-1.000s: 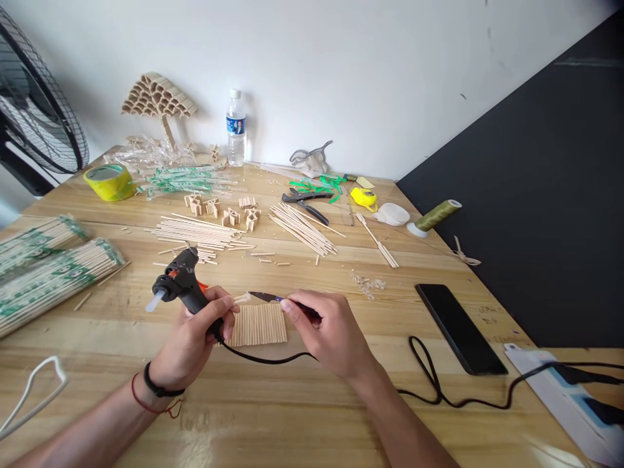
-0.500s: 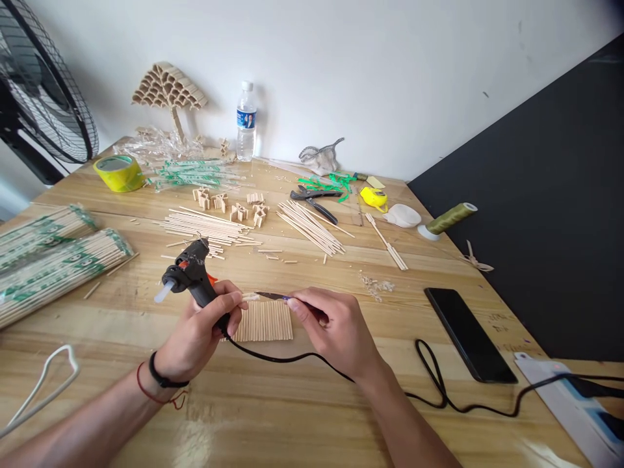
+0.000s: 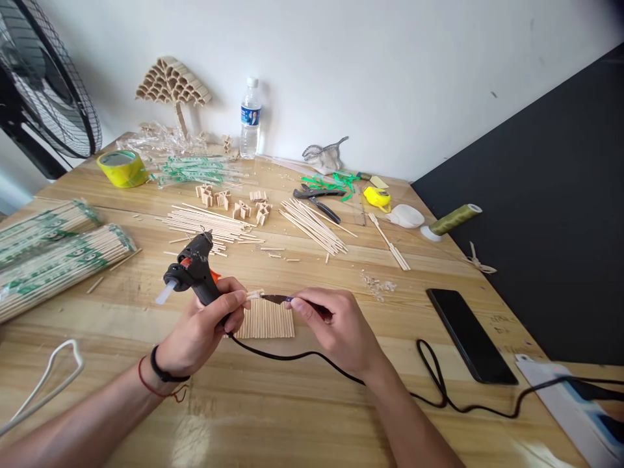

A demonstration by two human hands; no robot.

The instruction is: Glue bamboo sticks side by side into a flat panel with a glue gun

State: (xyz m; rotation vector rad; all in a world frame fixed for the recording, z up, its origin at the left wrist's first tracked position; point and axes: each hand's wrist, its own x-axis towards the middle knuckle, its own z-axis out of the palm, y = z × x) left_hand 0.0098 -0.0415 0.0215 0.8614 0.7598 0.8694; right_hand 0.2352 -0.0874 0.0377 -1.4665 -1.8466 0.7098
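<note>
A wooden bench [image 3: 273, 422] against a white wall [image 3: 370, 65], where two hands meet above a panel of short wooden sticks [image 3: 272, 320].

The left hand [image 3: 207, 328] has its grip wrapped around the handle of a black hot-glue gun [image 3: 199, 263], while its thumb and fingertip pinch a small stick piece [image 3: 254, 294]. The right hand [image 3: 338, 328] pinches a slim knife [image 3: 275, 299], its dark blade reaching that piece; from where I stand, I cannot tell whether they touch. The panel lies flat on the bench, just below both hands. The gun's black cord [image 3: 277, 357] passes under the right wrist. Farther back lie loose sticks [image 3: 207, 224] and black cutters [image 3: 316, 194]; a black smartphone [image 3: 470, 335] lies to the right.
</note>
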